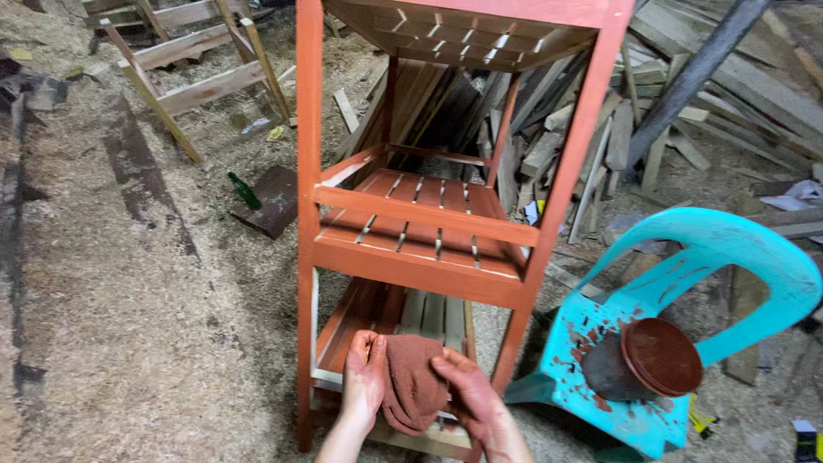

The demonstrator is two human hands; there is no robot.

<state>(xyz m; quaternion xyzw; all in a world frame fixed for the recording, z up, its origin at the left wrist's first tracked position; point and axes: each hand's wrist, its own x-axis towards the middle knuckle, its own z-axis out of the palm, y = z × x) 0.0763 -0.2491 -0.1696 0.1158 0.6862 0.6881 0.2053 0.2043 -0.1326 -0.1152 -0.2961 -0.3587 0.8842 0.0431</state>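
A tall wooden slatted shelf rack (429, 227), stained reddish-brown, stands on the sawdust floor in front of me. Its lowest shelf (424, 313) is partly stained and partly bare pale wood. Both my hands are smeared with red stain. My left hand (363, 377) and my right hand (467, 396) together grip a stain-soaked brown rag (413, 381), held bunched just above the front rail of the lowest shelf.
A turquoise plastic chair (729, 257) stands to the right, spattered with red stain, with a round stain-coated tub (647, 360) on its seat. Scrap boards (651, 103) are piled behind the rack. A wooden frame (201, 60) and a green bottle (243, 190) lie at left.
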